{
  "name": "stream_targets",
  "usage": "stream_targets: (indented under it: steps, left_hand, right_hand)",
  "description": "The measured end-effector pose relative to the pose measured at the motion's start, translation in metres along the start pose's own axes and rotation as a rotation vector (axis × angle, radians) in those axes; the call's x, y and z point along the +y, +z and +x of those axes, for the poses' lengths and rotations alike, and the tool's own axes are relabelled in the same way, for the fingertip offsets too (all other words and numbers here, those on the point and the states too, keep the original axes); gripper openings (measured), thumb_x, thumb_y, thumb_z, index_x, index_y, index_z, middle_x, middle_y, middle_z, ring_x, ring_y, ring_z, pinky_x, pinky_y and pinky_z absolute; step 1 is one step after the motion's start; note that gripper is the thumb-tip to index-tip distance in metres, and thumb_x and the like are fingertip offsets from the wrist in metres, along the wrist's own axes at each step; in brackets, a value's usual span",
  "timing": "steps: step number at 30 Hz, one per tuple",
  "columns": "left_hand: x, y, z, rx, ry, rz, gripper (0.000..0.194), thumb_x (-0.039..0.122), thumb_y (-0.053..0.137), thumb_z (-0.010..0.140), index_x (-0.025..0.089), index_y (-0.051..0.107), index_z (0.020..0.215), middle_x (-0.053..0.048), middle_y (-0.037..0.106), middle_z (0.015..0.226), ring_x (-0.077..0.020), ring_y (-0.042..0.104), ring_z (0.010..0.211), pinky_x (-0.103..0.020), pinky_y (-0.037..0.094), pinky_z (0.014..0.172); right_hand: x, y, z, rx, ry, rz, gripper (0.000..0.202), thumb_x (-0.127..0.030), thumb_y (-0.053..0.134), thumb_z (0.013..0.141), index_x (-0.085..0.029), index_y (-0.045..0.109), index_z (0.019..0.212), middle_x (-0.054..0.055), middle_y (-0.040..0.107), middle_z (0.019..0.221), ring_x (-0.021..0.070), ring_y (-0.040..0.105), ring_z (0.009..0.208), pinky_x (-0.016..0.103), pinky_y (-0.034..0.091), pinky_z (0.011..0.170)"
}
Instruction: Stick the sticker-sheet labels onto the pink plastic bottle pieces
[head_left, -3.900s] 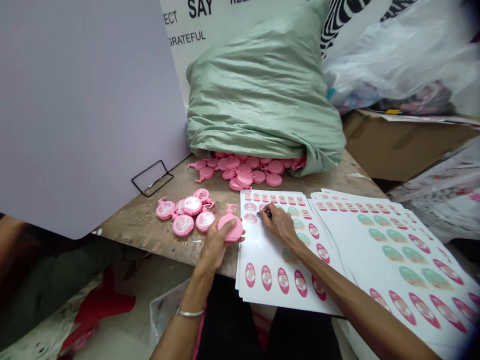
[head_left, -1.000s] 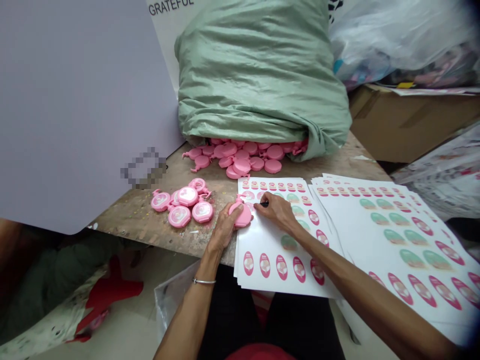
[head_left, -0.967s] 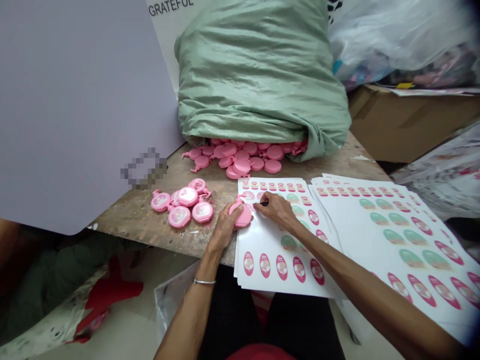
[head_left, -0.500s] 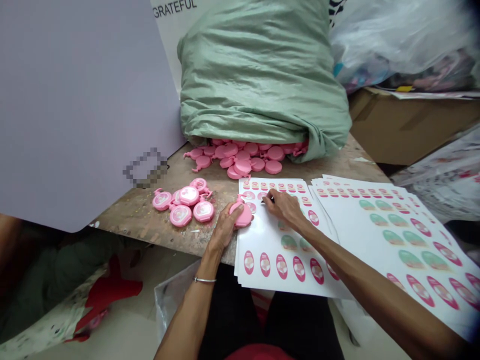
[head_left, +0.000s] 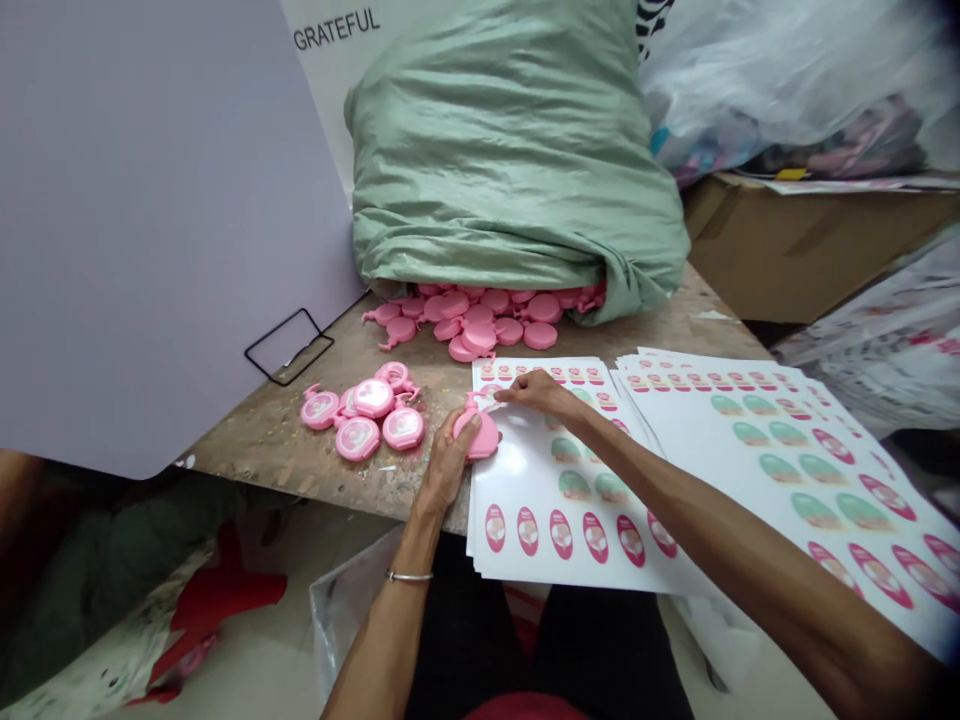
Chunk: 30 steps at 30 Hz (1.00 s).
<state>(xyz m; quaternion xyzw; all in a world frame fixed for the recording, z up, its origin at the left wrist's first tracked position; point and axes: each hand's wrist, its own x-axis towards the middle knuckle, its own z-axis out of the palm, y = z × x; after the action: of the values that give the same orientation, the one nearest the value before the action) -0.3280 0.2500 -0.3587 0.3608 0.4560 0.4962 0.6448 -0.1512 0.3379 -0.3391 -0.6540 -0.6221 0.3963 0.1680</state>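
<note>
My left hand (head_left: 448, 462) is closed around a round pink plastic case (head_left: 478, 438) with a small hooked tab on top. Its plain face is turned up, over the left edge of a sticker sheet (head_left: 525, 470). Just above the case, my right hand (head_left: 536, 392) pinches a small round sticker (head_left: 490, 405), pale and partly hidden by the fingertips. Rows of pink ovals, green domes and small labels are printed on the sheet. To the left lies a small group of pink cases with round picture stickers (head_left: 358, 438) on their faces.
Plain pink cases (head_left: 478, 335) spill from a large green sack (head_left: 510, 170) at the back of the worn table (head_left: 247, 440). More sticker sheets (head_left: 720, 450) lie on the right. A lilac panel (head_left: 150, 220) stands at left, a cardboard box (head_left: 810, 240) at back right.
My right hand has moved left from the sheet's upper rows toward the pink case, with a sticker now at its fingertips. My left hand keeps its hold on the case.
</note>
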Motion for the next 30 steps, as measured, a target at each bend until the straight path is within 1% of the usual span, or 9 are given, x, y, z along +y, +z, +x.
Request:
stream_targets:
  steps: [2,4,7,10,13,16,21,25,30]
  left_hand:
    - [-0.001,0.002,-0.002,0.029,0.017,0.009,0.045,0.044,0.071,0.072,0.016,0.059,0.106,-0.006,0.065,0.096,-0.0190,0.065,0.087,-0.026,0.055,0.072]
    - [-0.001,0.004,-0.004,0.071,0.025,-0.007,0.045,0.044,0.071,0.073,0.016,0.058,0.105,-0.006,0.064,0.096,-0.0196,0.066,0.087,-0.026,0.056,0.069]
    - [0.009,0.007,-0.014,0.121,0.038,-0.102,0.045,0.042,0.071,0.074,0.018,0.055,0.110,-0.006,0.062,0.100,-0.0202,0.069,0.084,-0.026,0.058,0.065]
    - [0.026,0.008,-0.032,0.061,0.009,-0.224,0.049,0.040,0.070,0.076,0.022,0.052,0.118,-0.007,0.061,0.110,-0.0227,0.070,0.085,-0.028,0.059,0.062]
    - [0.040,0.012,-0.050,-0.037,-0.120,-0.311,0.049,0.046,0.062,0.082,0.021,0.053,0.122,-0.012,0.062,0.118,-0.0274,0.070,0.089,-0.032,0.060,0.059]
    - [0.045,0.015,-0.063,-0.059,-0.231,-0.331,0.048,0.050,0.053,0.087,0.015,0.058,0.120,-0.016,0.064,0.116,-0.0301,0.068,0.094,-0.037,0.061,0.064]
    - [0.043,0.018,-0.071,-0.033,-0.239,-0.310,0.039,0.043,0.052,0.090,0.016,0.060,0.117,-0.013,0.069,0.108,-0.0274,0.068,0.094,-0.039,0.061,0.069]
    - [0.043,0.018,-0.072,-0.028,-0.220,-0.306,0.035,0.039,0.052,0.091,0.015,0.061,0.115,-0.012,0.069,0.107,-0.0251,0.068,0.093,-0.038,0.061,0.070]
    - [0.044,0.019,-0.072,-0.018,-0.226,-0.315,0.036,0.040,0.054,0.089,0.015,0.061,0.114,-0.011,0.068,0.107,-0.0245,0.067,0.093,-0.038,0.061,0.071]
  right_hand:
    - [0.001,-0.006,0.002,0.003,-0.022,0.082,0.048,-0.063,0.066,0.064,-0.018,0.050,0.054,-0.004,0.042,0.047,0.0081,0.035,0.045,0.023,0.026,0.043]
    - [0.000,-0.014,-0.005,0.016,-0.056,0.152,0.050,-0.068,0.058,0.070,-0.019,0.052,0.060,-0.004,0.043,0.050,0.0079,0.033,0.046,0.023,0.026,0.043]
    - [-0.005,-0.022,-0.030,0.110,-0.162,0.267,0.049,-0.066,0.052,0.077,-0.018,0.057,0.072,-0.002,0.051,0.061,0.0086,0.040,0.053,0.023,0.031,0.048]
    - [-0.012,-0.021,-0.066,0.200,-0.327,0.339,0.040,-0.058,0.059,0.079,-0.018,0.066,0.081,0.001,0.062,0.074,0.0125,0.052,0.066,0.024,0.040,0.059]
    - [-0.020,-0.011,-0.098,0.158,-0.458,0.303,0.031,-0.049,0.062,0.081,-0.020,0.072,0.086,0.002,0.069,0.084,0.0158,0.058,0.074,0.027,0.044,0.066]
    - [-0.025,-0.002,-0.118,0.133,-0.553,0.218,0.023,-0.041,0.062,0.084,-0.022,0.073,0.089,0.002,0.070,0.081,0.0145,0.057,0.070,0.029,0.044,0.067]
    - [-0.024,0.002,-0.131,0.172,-0.622,0.083,0.021,-0.039,0.061,0.085,-0.022,0.073,0.091,0.002,0.068,0.074,0.0145,0.056,0.068,0.030,0.045,0.069]
    - [-0.024,0.002,-0.134,0.188,-0.630,0.050,0.021,-0.038,0.061,0.086,-0.022,0.073,0.093,0.002,0.068,0.073,0.0146,0.056,0.067,0.031,0.045,0.069]
    - [-0.024,0.002,-0.135,0.225,-0.660,0.028,0.021,-0.038,0.061,0.086,-0.023,0.073,0.093,0.003,0.069,0.075,0.0154,0.057,0.069,0.033,0.045,0.072]
